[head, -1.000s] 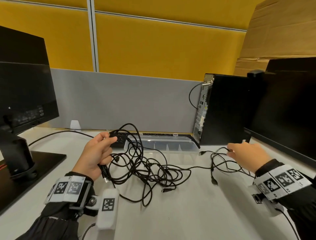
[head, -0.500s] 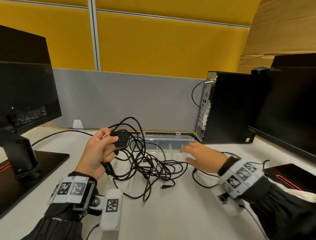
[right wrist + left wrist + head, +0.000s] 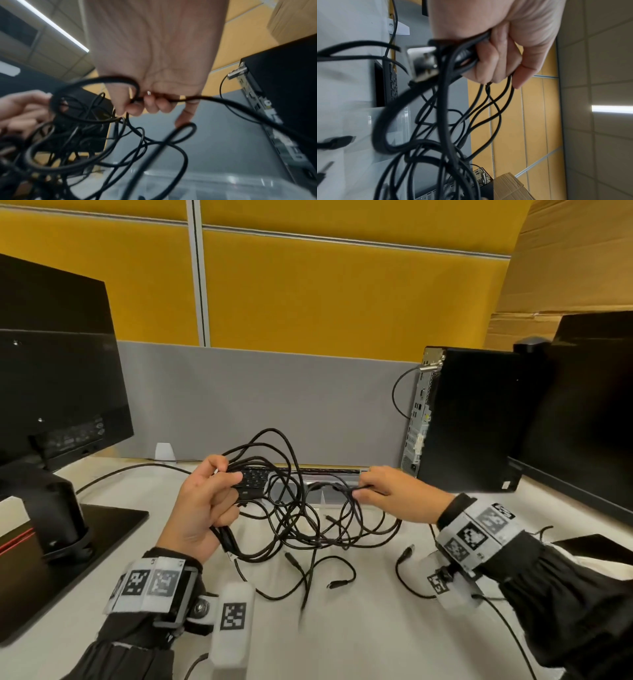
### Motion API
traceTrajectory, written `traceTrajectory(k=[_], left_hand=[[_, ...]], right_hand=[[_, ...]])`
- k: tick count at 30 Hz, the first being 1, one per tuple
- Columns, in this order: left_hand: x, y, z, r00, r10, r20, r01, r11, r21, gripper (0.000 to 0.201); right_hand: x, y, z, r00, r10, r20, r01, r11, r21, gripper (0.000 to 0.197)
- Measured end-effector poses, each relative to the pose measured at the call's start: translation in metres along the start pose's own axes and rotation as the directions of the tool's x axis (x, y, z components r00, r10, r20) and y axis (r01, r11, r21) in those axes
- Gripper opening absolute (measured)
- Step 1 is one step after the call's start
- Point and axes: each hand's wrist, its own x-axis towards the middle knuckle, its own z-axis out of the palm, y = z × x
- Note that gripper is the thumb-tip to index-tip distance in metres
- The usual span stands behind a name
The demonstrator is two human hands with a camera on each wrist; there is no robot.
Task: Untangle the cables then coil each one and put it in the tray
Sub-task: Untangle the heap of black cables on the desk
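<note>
The tangle of black cables (image 3: 301,515) hung partly lifted above the white desk (image 3: 359,628), in front of the clear tray (image 3: 329,491), with several loose plug ends trailing on the desk on the near side of the tangle. The left hand (image 3: 202,508), at the tangle's left side, had its fingers (image 3: 489,59) clenched around a bundle of several strands. The right hand (image 3: 394,494), at the tangle's right side, pinched a single strand between thumb and curled fingers (image 3: 150,104). The tray lay just behind the tangle, against the grey partition (image 3: 274,405). A keyboard (image 3: 253,481) sat behind the tangle, beside the tray. A black computer tower (image 3: 472,419) stood right of the tangle, and a monitor (image 3: 54,378) stood to its left.
</note>
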Motion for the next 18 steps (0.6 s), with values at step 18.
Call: traceTrajectory(k=[18], left_hand=[[-0.002, 0.020, 0.038, 0.984, -0.132, 0.117, -0.058, 0.384, 0.922, 0.044]], right_hand=[[-0.043, -0.005, -0.077, 0.852, -0.050, -0.522, 0.107, 0.991, 0.080, 0.031]])
